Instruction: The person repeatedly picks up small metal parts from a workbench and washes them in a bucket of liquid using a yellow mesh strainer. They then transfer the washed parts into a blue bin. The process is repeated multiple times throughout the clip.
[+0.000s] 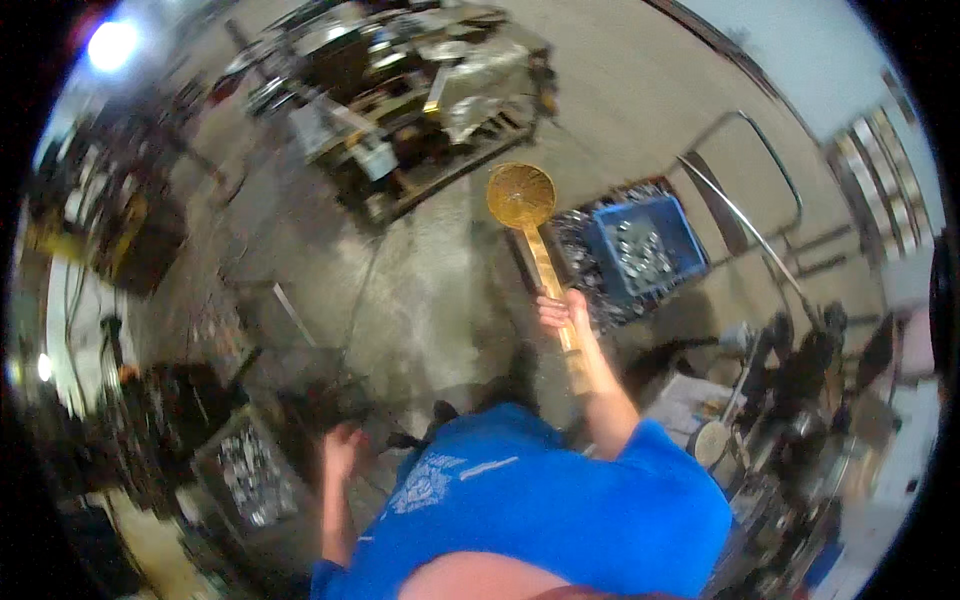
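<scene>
My right hand (563,312) is wrapped round the flat handle of a long-handled brass-coloured skimmer (521,196), its round, shallow bowl pointing away from me. The rear of the handle lies along my forearm. Just right of the skimmer stands a blue plastic crate (690,237) holding small shiny metal parts (641,252). My left hand (343,450) hangs low at my left side, apart from other things. It is smeared by motion, so its fingers do not show clearly.
A cluttered pallet (455,165) with metal pieces lies ahead. Dark loose metal parts (572,240) surround the crate, beside a trolley with a tubular handle (790,175). At lower left, a bin (212,465) holds silvery parts. Machinery (120,230) lines the left; equipment crowds the right.
</scene>
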`<action>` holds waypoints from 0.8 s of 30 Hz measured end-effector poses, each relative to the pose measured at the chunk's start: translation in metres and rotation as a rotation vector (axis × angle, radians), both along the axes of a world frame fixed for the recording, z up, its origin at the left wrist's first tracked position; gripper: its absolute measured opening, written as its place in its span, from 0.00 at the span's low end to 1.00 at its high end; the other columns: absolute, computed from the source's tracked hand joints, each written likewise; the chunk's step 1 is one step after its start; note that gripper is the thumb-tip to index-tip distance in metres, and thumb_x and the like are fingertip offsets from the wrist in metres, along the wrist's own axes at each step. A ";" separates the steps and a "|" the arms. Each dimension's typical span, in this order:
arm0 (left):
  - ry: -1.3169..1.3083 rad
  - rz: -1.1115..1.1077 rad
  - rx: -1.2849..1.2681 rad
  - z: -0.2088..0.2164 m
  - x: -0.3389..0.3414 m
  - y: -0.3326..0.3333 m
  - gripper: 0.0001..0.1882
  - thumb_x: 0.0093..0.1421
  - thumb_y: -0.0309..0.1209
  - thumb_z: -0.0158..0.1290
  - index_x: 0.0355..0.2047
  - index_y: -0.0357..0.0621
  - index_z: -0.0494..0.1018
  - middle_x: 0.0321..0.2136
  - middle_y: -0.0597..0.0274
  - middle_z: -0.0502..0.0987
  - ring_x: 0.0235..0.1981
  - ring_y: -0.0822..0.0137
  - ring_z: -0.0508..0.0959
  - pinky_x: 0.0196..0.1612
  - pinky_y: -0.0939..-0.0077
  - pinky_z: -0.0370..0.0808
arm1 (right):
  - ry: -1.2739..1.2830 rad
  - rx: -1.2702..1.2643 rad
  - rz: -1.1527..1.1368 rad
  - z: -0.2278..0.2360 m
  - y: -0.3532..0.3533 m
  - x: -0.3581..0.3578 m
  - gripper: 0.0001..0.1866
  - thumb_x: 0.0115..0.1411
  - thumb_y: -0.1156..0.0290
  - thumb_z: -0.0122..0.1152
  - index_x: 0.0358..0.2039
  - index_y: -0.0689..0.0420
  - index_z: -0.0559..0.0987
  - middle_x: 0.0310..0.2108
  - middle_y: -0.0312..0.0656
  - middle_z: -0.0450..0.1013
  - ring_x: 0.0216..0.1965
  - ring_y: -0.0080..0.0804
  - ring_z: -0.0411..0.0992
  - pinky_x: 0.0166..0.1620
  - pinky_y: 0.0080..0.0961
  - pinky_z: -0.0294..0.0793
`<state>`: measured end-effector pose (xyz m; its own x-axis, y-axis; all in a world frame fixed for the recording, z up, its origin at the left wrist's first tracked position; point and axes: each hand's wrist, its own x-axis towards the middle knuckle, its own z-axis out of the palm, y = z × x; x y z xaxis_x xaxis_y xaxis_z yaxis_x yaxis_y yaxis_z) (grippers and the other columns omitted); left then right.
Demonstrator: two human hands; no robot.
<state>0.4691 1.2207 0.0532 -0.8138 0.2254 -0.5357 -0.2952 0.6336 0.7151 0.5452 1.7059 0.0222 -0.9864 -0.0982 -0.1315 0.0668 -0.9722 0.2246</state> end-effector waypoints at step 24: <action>0.179 1.243 0.086 0.010 0.399 -0.210 0.15 0.52 0.25 0.45 0.42 0.32 0.66 0.25 0.56 0.74 0.26 0.69 0.75 0.29 0.79 0.70 | -0.140 2.372 0.178 -0.094 -0.328 -0.212 0.16 0.35 0.63 0.53 0.15 0.67 0.73 0.21 0.59 0.68 0.31 0.52 0.67 0.38 0.36 0.65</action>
